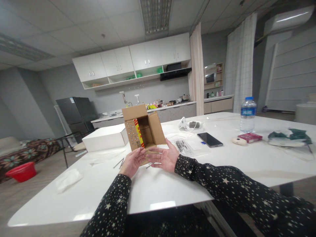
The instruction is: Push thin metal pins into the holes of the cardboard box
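A small open cardboard box [132, 135] stands tilted in front of me with its flaps spread and its hollow facing me. A yellow and red tape strip [139, 133] runs down it, and small shiny dots cover the panel to the left of the tape. My left hand [133, 161] is closed on the box's lower left edge. At the lower right, my right hand [165, 158] has its fingers stretched across the lower flap and its thumb by the right flap. Several thin dark rods [118, 163] lie on the table beside and behind my hands.
On the white table [153, 194] are a white box [105, 139], crumpled white plastic [69, 179], a clear bag of small parts [185, 146], a phone [209, 139], a water bottle [248, 115], a dark red pack [250, 137] and a green cloth item [288, 137].
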The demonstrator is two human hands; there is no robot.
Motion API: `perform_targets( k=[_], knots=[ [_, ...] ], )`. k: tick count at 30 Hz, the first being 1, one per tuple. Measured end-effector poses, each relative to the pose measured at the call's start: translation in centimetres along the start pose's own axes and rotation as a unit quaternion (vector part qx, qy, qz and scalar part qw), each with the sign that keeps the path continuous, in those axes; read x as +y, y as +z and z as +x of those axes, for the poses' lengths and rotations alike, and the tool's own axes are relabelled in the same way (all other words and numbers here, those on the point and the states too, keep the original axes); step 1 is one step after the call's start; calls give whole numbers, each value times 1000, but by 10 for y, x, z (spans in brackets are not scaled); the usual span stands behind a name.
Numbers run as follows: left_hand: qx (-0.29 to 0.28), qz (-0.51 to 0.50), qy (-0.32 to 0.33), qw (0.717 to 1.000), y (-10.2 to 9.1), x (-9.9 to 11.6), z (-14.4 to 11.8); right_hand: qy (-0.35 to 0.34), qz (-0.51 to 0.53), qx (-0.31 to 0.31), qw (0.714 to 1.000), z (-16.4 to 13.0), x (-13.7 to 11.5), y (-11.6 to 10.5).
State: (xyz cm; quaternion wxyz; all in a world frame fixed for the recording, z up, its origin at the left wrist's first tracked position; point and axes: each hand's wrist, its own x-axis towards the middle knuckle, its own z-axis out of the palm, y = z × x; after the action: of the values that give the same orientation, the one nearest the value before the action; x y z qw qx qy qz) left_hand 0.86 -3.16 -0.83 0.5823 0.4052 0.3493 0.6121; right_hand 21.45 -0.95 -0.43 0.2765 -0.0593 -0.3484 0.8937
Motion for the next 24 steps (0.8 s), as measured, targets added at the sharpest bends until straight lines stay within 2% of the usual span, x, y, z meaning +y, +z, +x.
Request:
perform_targets(
  k=[4,15,21,24],
  knots=[
    [-17,25,22,999,0,-3,0,-4,-9,-1,1000,1,1,-3],
    [22,85,54,995,4,-8,1,-22,-8,41,999,4,1,-7],
    [21,196,75,977,10,-9,-2,-22,-10,49,999,3,1,-4],
    [15,271,97,958,10,-11,-3,-23,-10,58,998,3,1,-2]
  ],
)
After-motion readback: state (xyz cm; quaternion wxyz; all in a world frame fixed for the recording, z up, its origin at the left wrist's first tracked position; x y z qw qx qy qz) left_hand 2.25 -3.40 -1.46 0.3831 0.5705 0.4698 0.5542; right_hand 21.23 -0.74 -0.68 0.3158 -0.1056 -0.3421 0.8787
